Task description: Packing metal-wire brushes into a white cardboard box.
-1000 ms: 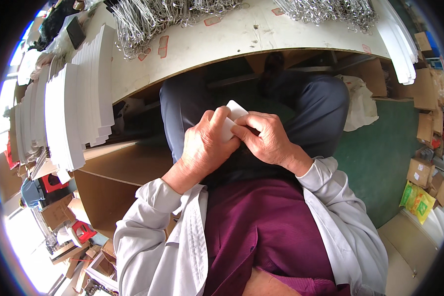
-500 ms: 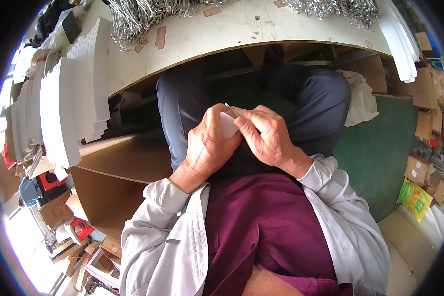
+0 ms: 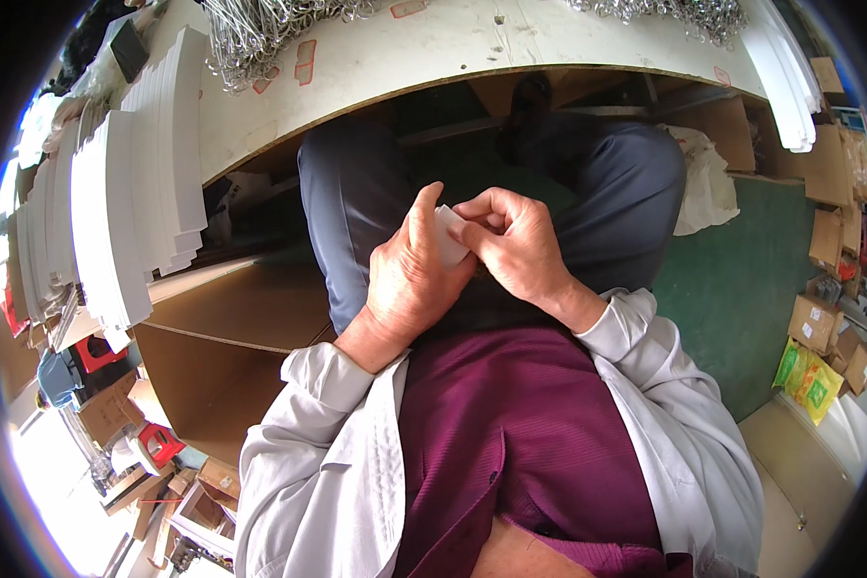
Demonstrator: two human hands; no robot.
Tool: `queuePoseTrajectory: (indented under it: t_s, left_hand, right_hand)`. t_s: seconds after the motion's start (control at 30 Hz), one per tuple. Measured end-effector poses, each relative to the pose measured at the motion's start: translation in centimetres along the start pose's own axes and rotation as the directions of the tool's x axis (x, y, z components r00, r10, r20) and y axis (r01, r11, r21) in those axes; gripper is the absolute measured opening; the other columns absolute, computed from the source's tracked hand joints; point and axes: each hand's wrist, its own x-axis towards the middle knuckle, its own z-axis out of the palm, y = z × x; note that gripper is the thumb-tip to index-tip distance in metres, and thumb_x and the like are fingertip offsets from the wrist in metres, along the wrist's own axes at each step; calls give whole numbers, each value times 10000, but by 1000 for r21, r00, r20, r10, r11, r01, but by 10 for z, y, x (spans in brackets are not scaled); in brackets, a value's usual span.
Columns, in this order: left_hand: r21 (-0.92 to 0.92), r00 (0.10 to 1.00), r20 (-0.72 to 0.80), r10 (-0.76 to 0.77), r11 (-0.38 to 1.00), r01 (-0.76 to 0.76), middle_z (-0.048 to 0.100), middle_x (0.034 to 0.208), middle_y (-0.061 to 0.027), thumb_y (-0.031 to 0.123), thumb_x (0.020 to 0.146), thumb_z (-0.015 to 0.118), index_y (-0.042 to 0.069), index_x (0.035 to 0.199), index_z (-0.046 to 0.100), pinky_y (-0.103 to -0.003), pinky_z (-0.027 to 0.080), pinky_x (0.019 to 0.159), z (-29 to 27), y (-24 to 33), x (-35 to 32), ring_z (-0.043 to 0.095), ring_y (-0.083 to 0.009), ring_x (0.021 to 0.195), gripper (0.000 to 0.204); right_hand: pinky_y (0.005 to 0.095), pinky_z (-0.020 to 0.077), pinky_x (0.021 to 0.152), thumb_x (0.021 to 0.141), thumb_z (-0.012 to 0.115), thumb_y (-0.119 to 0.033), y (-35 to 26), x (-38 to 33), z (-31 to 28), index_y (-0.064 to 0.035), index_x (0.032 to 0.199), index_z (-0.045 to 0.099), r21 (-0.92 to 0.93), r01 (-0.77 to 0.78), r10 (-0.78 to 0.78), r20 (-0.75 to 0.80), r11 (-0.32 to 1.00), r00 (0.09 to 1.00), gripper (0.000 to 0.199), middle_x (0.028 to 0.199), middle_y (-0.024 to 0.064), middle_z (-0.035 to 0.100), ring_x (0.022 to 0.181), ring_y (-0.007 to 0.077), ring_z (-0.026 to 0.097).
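Observation:
Above my lap, a small white piece, with a pale squared top edge like folded card or paper, sits between my hands. My left hand is wrapped round its lower part, thumb side pointing up. The bent thumb and forefinger of my right hand pinch its upper right edge. Most of the piece is hidden behind my fingers, so its full shape cannot be made out.
Bundles of metal wire hooks lie on the white table ahead. Stacked white strips stand at the left, more white strips at the right. A large open cardboard box is beside my left leg.
My right fingers have curled from lying over the top of the white piece into a pinch at its edge. My left thumb side has lifted and stands straighter.

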Motion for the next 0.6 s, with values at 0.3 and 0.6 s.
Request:
queuePoseTrajectory:
  t_s: [0.3,0.6]
  left_hand:
    - [67,999,-9,34,997,-33,678,921,-162,170,753,859,6,1179,553,-454,614,671,-4,-8,-9,720,-380,811,550]
    - [97,993,-4,116,989,-115,686,889,-160,145,753,858,-8,1193,570,-424,611,634,-7,-9,-9,723,-349,771,548]
  right_hand:
    - [225,455,422,939,769,-111,-1,9,-11,26,921,698,94,-125,123,26,988,992,154,724,50,695,509,52,571]
    - [224,463,417,954,756,-131,1,5,-17,20,888,698,215,-159,151,53,964,987,174,745,58,697,534,57,585]
